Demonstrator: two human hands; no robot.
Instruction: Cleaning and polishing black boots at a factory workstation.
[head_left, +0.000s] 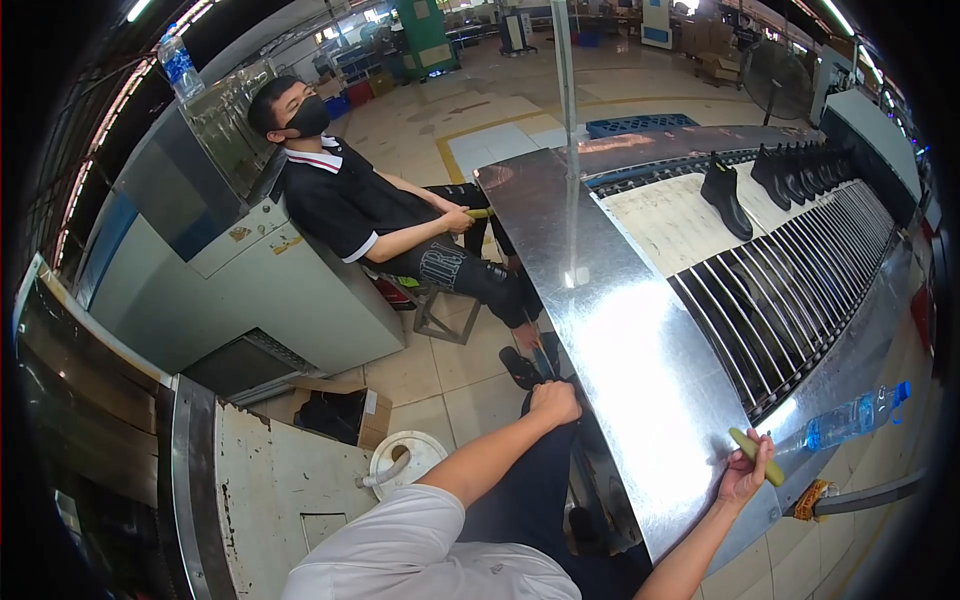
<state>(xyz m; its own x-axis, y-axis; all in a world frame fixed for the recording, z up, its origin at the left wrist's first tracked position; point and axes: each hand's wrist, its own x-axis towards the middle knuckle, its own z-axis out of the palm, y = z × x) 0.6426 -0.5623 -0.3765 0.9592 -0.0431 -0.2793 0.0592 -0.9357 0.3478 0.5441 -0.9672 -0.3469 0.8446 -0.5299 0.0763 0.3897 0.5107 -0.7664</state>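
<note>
My right hand [743, 478] rests near the edge of the shiny metal table [640, 370], its fingers round a long olive-green stick [754, 455] with rounded ends. What kind of thing it is I cannot make out. Just beyond that hand a clear water bottle [850, 420] with a blue cap lies on its side. My left hand [556, 403] is closed at my dark-trousered knee, left of the table; whatever its curled fingers hold, if anything, is hidden.
Beyond the table runs a conveyor with metal rods [790, 290]. A black ankle boot [726, 198] stands there, with several more [800, 178] farther right. A masked person [350, 200] sits at the left, holding a yellow-green thing. A white bucket [410, 455] and a cardboard box [372, 415] are on the floor.
</note>
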